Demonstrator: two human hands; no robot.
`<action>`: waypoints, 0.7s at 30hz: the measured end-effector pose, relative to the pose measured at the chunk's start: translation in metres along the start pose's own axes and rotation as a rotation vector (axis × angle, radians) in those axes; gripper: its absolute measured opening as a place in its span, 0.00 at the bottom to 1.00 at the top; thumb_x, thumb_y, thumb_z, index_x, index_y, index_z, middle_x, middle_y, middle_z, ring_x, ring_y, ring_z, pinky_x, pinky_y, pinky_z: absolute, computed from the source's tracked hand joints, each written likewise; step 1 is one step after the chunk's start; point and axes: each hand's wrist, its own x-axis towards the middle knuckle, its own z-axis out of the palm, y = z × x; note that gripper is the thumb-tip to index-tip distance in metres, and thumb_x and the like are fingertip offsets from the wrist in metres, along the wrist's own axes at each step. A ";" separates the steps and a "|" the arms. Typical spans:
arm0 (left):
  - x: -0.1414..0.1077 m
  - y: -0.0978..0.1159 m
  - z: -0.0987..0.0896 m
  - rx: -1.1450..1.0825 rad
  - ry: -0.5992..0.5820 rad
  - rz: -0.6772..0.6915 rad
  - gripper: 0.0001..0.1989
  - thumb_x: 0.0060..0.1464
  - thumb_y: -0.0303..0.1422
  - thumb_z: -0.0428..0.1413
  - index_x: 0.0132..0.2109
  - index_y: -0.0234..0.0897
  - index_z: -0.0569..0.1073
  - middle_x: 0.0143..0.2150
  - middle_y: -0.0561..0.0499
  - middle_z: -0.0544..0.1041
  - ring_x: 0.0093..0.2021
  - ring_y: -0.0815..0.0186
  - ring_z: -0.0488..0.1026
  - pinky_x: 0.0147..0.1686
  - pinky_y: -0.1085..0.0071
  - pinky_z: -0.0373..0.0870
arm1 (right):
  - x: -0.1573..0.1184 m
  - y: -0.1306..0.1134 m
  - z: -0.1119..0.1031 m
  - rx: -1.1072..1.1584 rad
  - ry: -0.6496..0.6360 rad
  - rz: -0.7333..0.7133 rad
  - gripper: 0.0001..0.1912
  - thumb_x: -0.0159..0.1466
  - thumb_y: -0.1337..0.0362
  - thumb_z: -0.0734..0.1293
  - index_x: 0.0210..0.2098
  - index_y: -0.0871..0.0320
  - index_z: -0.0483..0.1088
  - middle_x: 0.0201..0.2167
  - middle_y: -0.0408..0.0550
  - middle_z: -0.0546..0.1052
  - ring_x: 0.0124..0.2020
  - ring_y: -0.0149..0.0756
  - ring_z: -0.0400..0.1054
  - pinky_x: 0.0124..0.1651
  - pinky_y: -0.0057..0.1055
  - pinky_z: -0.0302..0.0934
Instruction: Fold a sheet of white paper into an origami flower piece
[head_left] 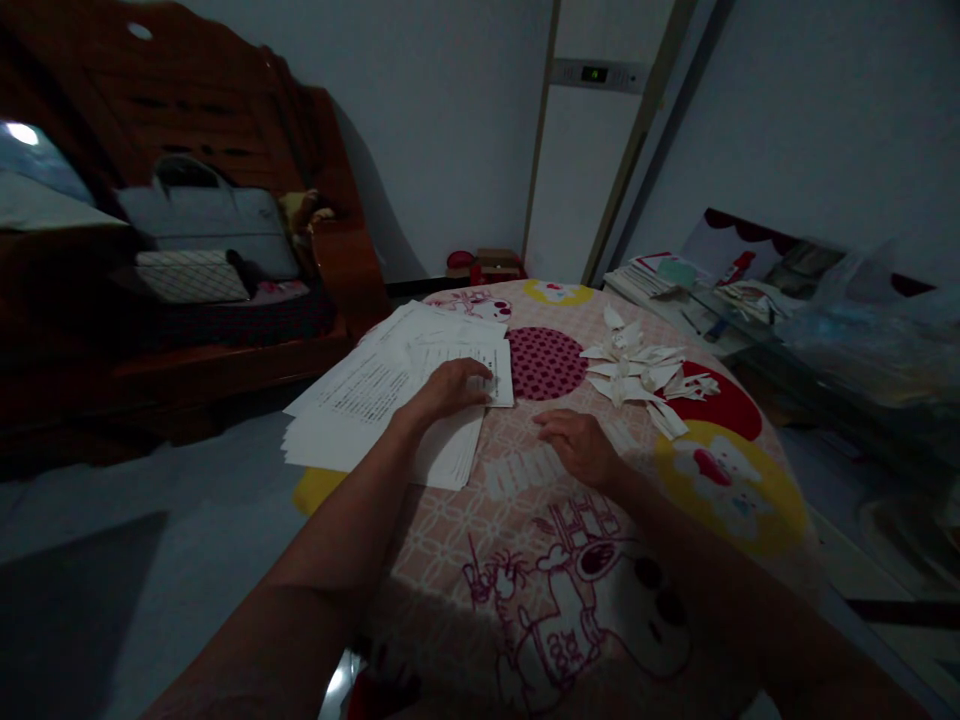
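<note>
Printed paper sheets lie in a loose, fanned stack on the left side of a round table. My left hand rests on a smaller top sheet near the stack's right edge, fingers stretched out over the print. My right hand hovers over or touches the patterned tablecloth to the right of the stack. Its fingers are loosely bent and apart, with nothing seen in them. Beyond it, several folded white paper pieces are heaped on the cloth.
A wooden bench at the left holds a grey bag and a light quilted purse. On the right stands a glass-topped cabinet with papers and a plastic bag. Small boxes sit by the wall behind the table.
</note>
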 end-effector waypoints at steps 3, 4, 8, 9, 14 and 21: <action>0.004 0.001 0.014 0.076 -0.068 0.013 0.23 0.43 0.38 0.68 0.48 0.38 0.78 0.52 0.43 0.79 0.54 0.52 0.73 0.55 0.59 0.68 | -0.030 0.004 -0.014 0.056 0.068 -0.014 0.15 0.57 0.76 0.61 0.32 0.57 0.78 0.39 0.52 0.83 0.42 0.41 0.78 0.46 0.38 0.72; 0.005 0.000 0.016 0.085 -0.074 0.011 0.23 0.43 0.39 0.68 0.48 0.39 0.78 0.52 0.43 0.78 0.55 0.52 0.73 0.56 0.59 0.68 | -0.037 0.005 -0.016 0.067 0.091 -0.005 0.15 0.57 0.76 0.60 0.31 0.58 0.78 0.38 0.53 0.83 0.41 0.41 0.79 0.45 0.37 0.73; 0.005 -0.001 0.016 0.066 -0.078 -0.013 0.23 0.44 0.42 0.67 0.48 0.40 0.77 0.52 0.44 0.78 0.54 0.53 0.73 0.56 0.59 0.68 | -0.050 0.010 -0.013 0.118 0.174 0.095 0.16 0.56 0.75 0.59 0.30 0.57 0.77 0.36 0.51 0.83 0.38 0.38 0.79 0.43 0.34 0.73; 0.005 0.000 0.015 0.061 -0.076 -0.018 0.23 0.44 0.42 0.67 0.48 0.39 0.77 0.52 0.44 0.78 0.54 0.53 0.73 0.56 0.59 0.68 | -0.051 0.010 -0.011 0.131 0.178 0.121 0.16 0.55 0.75 0.59 0.30 0.57 0.78 0.36 0.50 0.83 0.39 0.38 0.79 0.44 0.34 0.73; 0.005 0.004 0.015 0.059 -0.047 -0.040 0.20 0.45 0.39 0.67 0.46 0.40 0.77 0.51 0.45 0.78 0.53 0.54 0.73 0.57 0.57 0.67 | -0.050 0.009 -0.009 0.188 0.171 0.182 0.16 0.55 0.74 0.59 0.30 0.56 0.78 0.34 0.48 0.83 0.37 0.37 0.78 0.43 0.33 0.72; 0.003 0.006 0.013 -0.124 0.000 -0.072 0.13 0.45 0.35 0.65 0.40 0.39 0.79 0.48 0.44 0.80 0.50 0.54 0.76 0.54 0.56 0.69 | -0.050 0.010 -0.006 0.214 0.194 0.247 0.16 0.55 0.74 0.59 0.30 0.55 0.78 0.32 0.47 0.82 0.35 0.37 0.78 0.43 0.35 0.71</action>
